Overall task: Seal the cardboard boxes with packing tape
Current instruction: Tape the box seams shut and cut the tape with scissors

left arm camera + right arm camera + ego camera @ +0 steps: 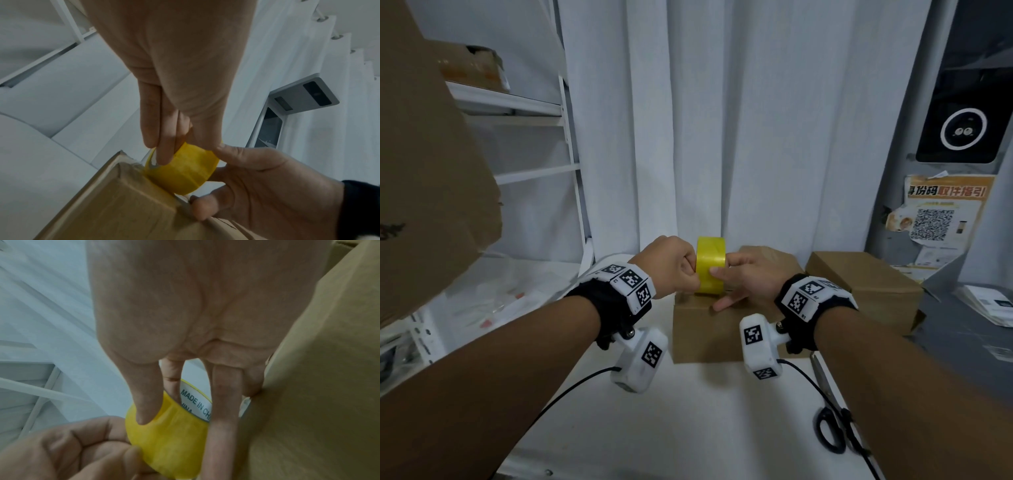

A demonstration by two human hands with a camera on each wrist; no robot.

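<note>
Head view: both hands on yellow tape roll point(710, 265).
Left hand point(671, 265): curled, gripping roll's side.
Right hand point(751, 274): pinching roll, finger reaching to the cardboard box point(705, 330) below.

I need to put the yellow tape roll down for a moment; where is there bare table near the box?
Best patch: the white table in front of the near box, between the two forearms. Left of that box the top is also bare, up to the shelf frame. The right is crowded: scissors, a second box and papers.

Parcel depot: shelved boxes point(472, 68), pickup poster point(945, 209)
</note>
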